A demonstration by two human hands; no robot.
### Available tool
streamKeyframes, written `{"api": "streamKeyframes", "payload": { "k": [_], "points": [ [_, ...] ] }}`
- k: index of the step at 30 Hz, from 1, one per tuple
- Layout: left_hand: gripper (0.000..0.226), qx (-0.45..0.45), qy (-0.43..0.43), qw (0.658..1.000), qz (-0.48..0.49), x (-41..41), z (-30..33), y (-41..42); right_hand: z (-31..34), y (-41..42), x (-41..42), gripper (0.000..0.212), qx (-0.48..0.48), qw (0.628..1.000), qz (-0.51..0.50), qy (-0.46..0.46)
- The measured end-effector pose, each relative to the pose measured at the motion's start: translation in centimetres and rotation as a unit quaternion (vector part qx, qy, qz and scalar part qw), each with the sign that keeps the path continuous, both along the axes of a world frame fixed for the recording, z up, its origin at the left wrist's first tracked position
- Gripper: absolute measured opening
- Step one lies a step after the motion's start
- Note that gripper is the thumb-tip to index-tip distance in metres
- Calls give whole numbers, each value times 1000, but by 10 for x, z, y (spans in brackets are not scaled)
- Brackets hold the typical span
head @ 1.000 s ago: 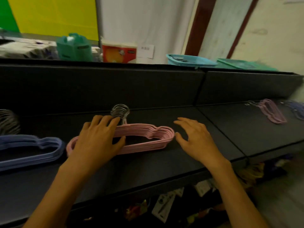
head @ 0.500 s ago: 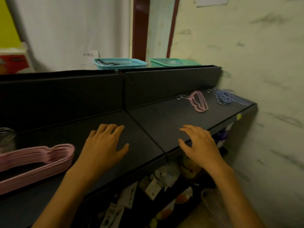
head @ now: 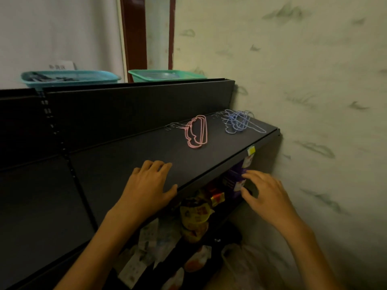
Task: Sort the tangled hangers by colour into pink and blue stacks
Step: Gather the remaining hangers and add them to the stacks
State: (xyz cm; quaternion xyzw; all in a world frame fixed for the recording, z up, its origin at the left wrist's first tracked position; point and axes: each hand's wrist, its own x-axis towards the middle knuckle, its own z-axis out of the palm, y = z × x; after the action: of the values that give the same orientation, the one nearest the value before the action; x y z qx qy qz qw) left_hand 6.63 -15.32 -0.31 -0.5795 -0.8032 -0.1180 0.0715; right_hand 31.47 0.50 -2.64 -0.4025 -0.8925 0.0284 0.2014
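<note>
A small bunch of pink hangers [head: 196, 132] lies on the black shelf [head: 129, 155], hooks pointing left. To its right, near the shelf's far end, sits a tangle of blue hangers [head: 238, 122]. My left hand [head: 147, 189] rests palm down at the shelf's front edge, well short of the pink bunch, fingers spread and holding nothing. My right hand [head: 266, 193] hovers off the shelf to the right, below its edge, fingers loosely apart and empty.
A pale wall [head: 303, 80] closes off the shelf's right end. On top of the back panel stand a blue tray [head: 69, 78] and a green tray [head: 165, 75]. Packaged goods [head: 194, 218] fill the lower shelf beneath my hands.
The view has swung to the right; the big pink and blue stacks on the left have left the frame. Both hands have moved right, and the right hand is now past the shelf edge.
</note>
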Motion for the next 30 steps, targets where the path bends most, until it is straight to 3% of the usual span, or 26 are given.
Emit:
{"api": "streamKeyframes", "payload": {
  "k": [13, 23, 30],
  "points": [
    [71, -34, -63, 997, 25, -19, -5, 211, 0, 227, -17, 43, -39, 999, 26, -1],
    [81, -71, -61, 986, 136, -39, -4, 277, -2, 370, -72, 49, -86, 994, 67, 0],
    [94, -115, -77, 962, 234, -35, -21, 327, -8, 453, -79, 77, -140, 988, 42, -52]
  ]
}}
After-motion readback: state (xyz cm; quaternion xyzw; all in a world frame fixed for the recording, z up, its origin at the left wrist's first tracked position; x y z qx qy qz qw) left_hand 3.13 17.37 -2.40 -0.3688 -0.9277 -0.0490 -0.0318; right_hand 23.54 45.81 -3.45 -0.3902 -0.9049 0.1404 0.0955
